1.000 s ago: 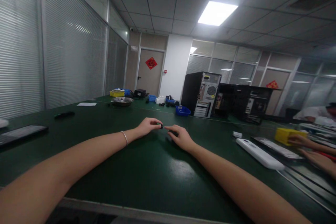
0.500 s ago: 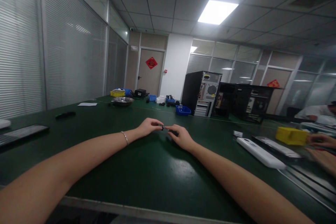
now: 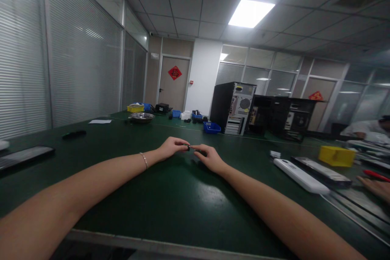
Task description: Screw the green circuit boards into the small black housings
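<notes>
Both my hands meet just above the green table [image 3: 170, 207], near its middle. My left hand [image 3: 172, 147], with a bracelet on the wrist, pinches a small dark part [image 3: 188, 148] between thumb and fingertips. The part is too small to name. From the other side my right hand [image 3: 213, 160] comes close to it, forefinger stretched toward the part and thumb bent below. Something thin and dark shows between those right fingers, but I cannot make out what it is.
Computer towers [image 3: 233, 107] stand at the back right, beside a blue bin [image 3: 211, 127]. A metal bowl [image 3: 141, 118] sits at the back left. On the right lie a white power strip [image 3: 300, 175], a yellow box [image 3: 336, 156] and another person's hand [image 3: 376, 187].
My hands keep almost the same place, still around the small dark part. At the right, the other person's hands have drawn away from the yellow box, and a red object now shows there.
</notes>
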`<state>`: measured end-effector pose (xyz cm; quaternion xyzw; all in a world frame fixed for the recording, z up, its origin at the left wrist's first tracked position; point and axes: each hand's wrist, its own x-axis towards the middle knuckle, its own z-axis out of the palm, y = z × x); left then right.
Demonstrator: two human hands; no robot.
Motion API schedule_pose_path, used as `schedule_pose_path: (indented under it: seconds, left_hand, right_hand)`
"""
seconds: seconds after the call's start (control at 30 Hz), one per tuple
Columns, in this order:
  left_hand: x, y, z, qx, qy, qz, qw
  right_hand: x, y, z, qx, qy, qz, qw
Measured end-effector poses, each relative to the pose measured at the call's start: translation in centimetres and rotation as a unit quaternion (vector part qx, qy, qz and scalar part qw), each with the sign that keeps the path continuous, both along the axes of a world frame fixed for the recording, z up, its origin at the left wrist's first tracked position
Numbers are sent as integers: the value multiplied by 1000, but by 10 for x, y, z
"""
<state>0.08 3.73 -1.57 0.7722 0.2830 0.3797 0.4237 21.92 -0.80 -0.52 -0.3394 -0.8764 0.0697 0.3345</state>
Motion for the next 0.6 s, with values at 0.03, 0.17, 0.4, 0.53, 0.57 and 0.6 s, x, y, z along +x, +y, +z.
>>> schedule_pose_path:
  seconds: [0.03, 0.17, 0.4, 0.53, 0.57, 0.6]
  left_hand:
    - [0, 0, -1, -4, -2, -2, 1000]
    - [0, 0, -2, -17, -7, -12, 1000]
    - [1, 0, 0, -24, -4, -7, 1000]
    - [2, -1, 2, -13, 4, 8, 1000]
    - [2, -1, 2, -7, 7, 14, 1000]
    - [2, -1, 3, 0, 10, 22, 1000]
  right_hand:
    - [0, 0, 0, -2, 2, 3, 1000]
    - [0, 2, -1, -13, 9, 14, 1000]
    - [0, 4, -1, -25, 19, 9, 999]
    - [0, 4, -2, -27, 19, 1, 999]
    - [0, 4, -2, -27, 19, -2, 999]
    - [1, 4, -2, -26, 20, -6, 999]
